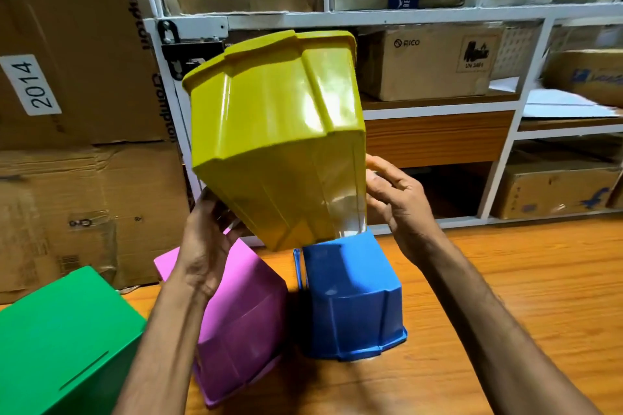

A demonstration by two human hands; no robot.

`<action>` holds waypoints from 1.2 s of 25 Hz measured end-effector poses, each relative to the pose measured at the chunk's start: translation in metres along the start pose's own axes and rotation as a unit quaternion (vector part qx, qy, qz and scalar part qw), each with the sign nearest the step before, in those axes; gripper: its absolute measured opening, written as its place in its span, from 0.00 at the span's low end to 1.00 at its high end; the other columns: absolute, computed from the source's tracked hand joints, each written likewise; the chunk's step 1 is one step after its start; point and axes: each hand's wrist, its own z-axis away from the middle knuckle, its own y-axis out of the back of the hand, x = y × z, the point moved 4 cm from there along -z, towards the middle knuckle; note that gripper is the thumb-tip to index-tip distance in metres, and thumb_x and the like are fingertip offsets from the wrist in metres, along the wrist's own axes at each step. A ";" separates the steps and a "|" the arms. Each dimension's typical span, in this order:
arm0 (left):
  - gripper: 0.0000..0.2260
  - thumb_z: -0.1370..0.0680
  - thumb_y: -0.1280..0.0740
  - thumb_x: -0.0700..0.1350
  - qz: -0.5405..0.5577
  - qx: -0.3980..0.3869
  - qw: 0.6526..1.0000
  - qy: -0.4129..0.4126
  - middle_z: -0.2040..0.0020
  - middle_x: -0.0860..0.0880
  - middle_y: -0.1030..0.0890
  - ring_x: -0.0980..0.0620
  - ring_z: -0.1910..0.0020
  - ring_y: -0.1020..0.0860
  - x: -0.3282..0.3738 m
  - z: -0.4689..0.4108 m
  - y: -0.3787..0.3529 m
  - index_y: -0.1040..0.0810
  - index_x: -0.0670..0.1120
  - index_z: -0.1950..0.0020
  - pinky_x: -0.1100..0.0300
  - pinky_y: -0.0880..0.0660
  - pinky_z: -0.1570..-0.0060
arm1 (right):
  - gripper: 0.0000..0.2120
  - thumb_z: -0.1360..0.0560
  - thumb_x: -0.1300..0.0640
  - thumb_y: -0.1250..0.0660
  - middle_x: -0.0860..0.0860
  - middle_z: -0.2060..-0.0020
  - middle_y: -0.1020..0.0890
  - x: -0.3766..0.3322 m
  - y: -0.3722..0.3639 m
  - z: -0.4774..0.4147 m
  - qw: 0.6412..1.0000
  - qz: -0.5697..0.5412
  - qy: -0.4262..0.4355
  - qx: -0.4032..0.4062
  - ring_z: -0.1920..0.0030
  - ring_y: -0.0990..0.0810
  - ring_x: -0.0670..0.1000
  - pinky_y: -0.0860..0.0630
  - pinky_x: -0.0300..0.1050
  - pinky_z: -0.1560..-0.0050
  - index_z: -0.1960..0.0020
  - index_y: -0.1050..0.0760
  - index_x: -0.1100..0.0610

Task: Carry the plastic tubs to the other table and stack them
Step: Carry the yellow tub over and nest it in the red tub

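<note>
I hold a yellow plastic tub tilted in the air, its base turned toward me and its rim toward the shelf. My left hand grips the tub's lower left corner, fingers hidden behind it. My right hand touches the tub's lower right edge with its fingertips, thumb raised. Below, a pink tub and a blue tub stand upside down side by side on the wooden table. A green tub sits at the lower left.
A white shelf unit full of cardboard boxes stands right behind the table. Large stacked cartons fill the left side. Loose papers lie on a shelf at right. Bare wood extends to the right of the blue tub.
</note>
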 end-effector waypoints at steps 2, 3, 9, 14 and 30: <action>0.10 0.20 0.34 0.52 0.037 0.003 0.999 0.010 0.53 0.51 0.16 0.52 0.54 0.19 0.002 -0.003 0.007 0.13 0.54 0.53 0.55 0.17 0.54 | 0.44 0.36 0.47 0.17 0.54 0.28 0.22 0.007 0.005 -0.002 0.997 -0.032 -0.022 -0.071 0.25 0.27 0.55 0.31 0.59 0.24 0.24 0.27 0.54; 0.09 0.22 0.32 0.51 0.048 0.000 0.999 0.014 0.53 0.49 0.15 0.51 0.54 0.19 0.008 -0.003 0.009 0.13 0.52 0.52 0.54 0.17 0.53 | 0.48 0.39 0.48 0.15 0.54 0.27 0.23 0.009 0.006 -0.003 0.994 -0.049 -0.029 -0.094 0.24 0.29 0.55 0.33 0.59 0.24 0.23 0.29 0.54; 0.21 0.19 0.38 0.61 0.004 -0.023 0.996 0.082 0.44 0.46 0.15 0.45 0.48 0.17 0.022 -0.010 0.011 0.14 0.49 0.41 0.44 0.21 0.43 | 0.33 0.27 0.67 0.32 0.53 0.27 0.23 0.005 0.017 -0.006 0.992 -0.003 -0.027 -0.123 0.24 0.29 0.61 0.27 0.62 0.29 0.24 0.28 0.50; 0.26 0.24 0.37 0.71 0.008 -0.011 0.992 0.124 0.63 0.52 0.20 0.51 0.60 0.20 0.011 -0.011 0.027 0.15 0.52 0.61 0.51 0.17 0.53 | 0.18 0.17 0.54 0.38 0.54 0.34 0.17 -0.009 0.020 0.000 0.997 -0.037 -0.059 -0.033 0.29 0.22 0.53 0.34 0.64 0.23 0.29 0.25 0.56; 0.31 0.27 0.32 0.32 -0.134 -0.163 0.973 0.089 0.32 0.50 0.18 0.49 0.37 0.18 0.001 0.009 -0.003 0.26 0.51 0.25 0.52 0.17 0.46 | 0.31 0.23 0.72 0.35 0.58 0.34 0.19 -0.058 0.036 0.045 0.991 0.088 -0.062 -0.073 0.43 0.20 0.56 0.25 0.56 0.41 0.26 0.26 0.48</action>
